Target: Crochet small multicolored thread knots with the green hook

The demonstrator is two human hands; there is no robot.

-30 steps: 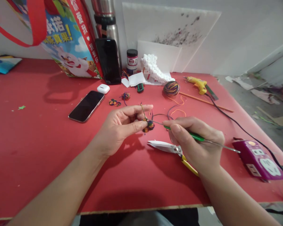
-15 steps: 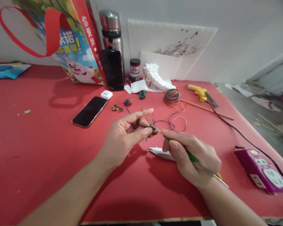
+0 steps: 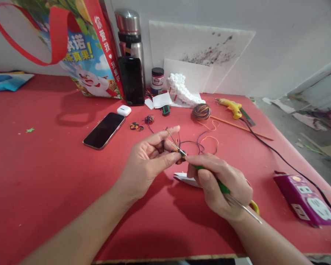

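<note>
My left hand (image 3: 150, 162) pinches a small multicoloured crochet piece (image 3: 180, 159) between thumb and fingers, with yarn looped over the raised forefinger. My right hand (image 3: 219, 182) grips a green-handled crochet hook (image 3: 223, 188) like a pen, its metal tip pushed into the piece. The two hands touch above the red table (image 3: 44, 176). A strand of yarn (image 3: 204, 141) runs back to a multicoloured yarn ball (image 3: 201, 111).
Scissors (image 3: 186, 179) lie under my right hand. A phone (image 3: 104, 130) and white earbud case (image 3: 124, 110) lie left. A shopping bag (image 3: 82, 55), flask (image 3: 129, 33), upright phone (image 3: 131, 80), jar (image 3: 157, 80), glue gun (image 3: 231, 106) and purple power strip (image 3: 306, 198) are around.
My right hand has moved left and closed in on my left hand, pushing the hook tip further into the crochet piece. The head camera tilted slightly upward.
</note>
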